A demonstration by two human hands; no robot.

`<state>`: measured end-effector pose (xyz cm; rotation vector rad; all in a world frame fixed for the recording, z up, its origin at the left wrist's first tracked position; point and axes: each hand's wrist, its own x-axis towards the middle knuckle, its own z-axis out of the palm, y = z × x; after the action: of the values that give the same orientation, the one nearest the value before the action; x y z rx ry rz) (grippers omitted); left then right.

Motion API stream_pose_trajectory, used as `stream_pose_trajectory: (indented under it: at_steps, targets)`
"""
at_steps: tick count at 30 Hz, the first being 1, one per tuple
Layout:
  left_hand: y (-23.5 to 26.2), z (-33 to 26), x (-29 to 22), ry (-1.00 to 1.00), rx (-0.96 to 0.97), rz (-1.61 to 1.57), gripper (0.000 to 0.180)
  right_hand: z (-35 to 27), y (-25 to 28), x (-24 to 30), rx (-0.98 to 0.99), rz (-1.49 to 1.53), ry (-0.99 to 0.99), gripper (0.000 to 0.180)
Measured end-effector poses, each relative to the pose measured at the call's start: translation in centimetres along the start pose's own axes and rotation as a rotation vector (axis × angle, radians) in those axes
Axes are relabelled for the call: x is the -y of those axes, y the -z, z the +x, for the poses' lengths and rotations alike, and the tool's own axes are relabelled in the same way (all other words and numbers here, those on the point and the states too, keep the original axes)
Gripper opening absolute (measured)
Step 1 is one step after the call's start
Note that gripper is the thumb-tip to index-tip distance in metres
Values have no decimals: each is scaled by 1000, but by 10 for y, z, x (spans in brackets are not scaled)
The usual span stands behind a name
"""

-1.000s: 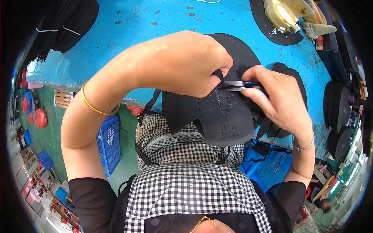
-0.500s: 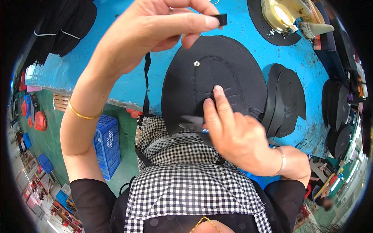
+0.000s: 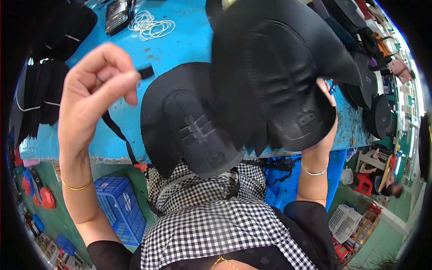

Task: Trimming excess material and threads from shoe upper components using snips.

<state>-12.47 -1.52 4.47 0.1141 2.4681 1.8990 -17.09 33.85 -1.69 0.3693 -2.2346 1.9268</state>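
Note:
My left hand (image 3: 96,87) is raised at the left, thumb and finger pinching a short black strip (image 3: 146,72). My right hand (image 3: 327,94) holds up a large black moulded panel (image 3: 279,67) by its right edge; most of its fingers are behind the panel. A small blue thing (image 3: 332,87) shows at those fingers, too little of it to name. Under and left of the raised panel lies another black panel (image 3: 193,121) with a pressed oval outline and scuffed ridges, overhanging the table's front edge.
Black pieces tied with white cord (image 3: 31,108) are stacked on the blue table (image 3: 180,45) at left. A keypad device (image 3: 118,17) and a coiled white cable (image 3: 150,26) lie at the back. A blue crate (image 3: 120,207) stands on the floor. A black strap (image 3: 118,130) hangs near the edge.
My left hand has moved left and down with the black strip. My right hand went from pressing on a panel to lifting one at the right. The blurred blade by it no longer shows.

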Motion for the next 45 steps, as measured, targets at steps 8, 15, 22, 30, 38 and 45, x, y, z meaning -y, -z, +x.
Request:
stream_pose_trajectory:
  at_steps: [8, 15, 22, 30, 38, 45]
  targets:
    - [-20, 18, 2, 187, 278, 49, 6, -42, 68, -39, -126, 679, -491, 28]
    - [-37, 29, -2, 243, 533, 275, 9, -29, 117, -41, -450, 253, -501, 27]
    - [-56, 19, 16, 164, 590, 374, 13, -9, 55, -14, 194, 196, -370, 21]
    - [-65, 12, 27, 65, 485, 453, 10, 21, -23, 15, 843, -250, 57, 11]
    - [-66, 6, 28, -150, 301, 711, 15, 36, -65, 29, 1245, -641, 593, 16]
    - [-50, 8, 31, -154, 317, 590, 17, 46, -71, 22, 1198, -494, 560, 15]
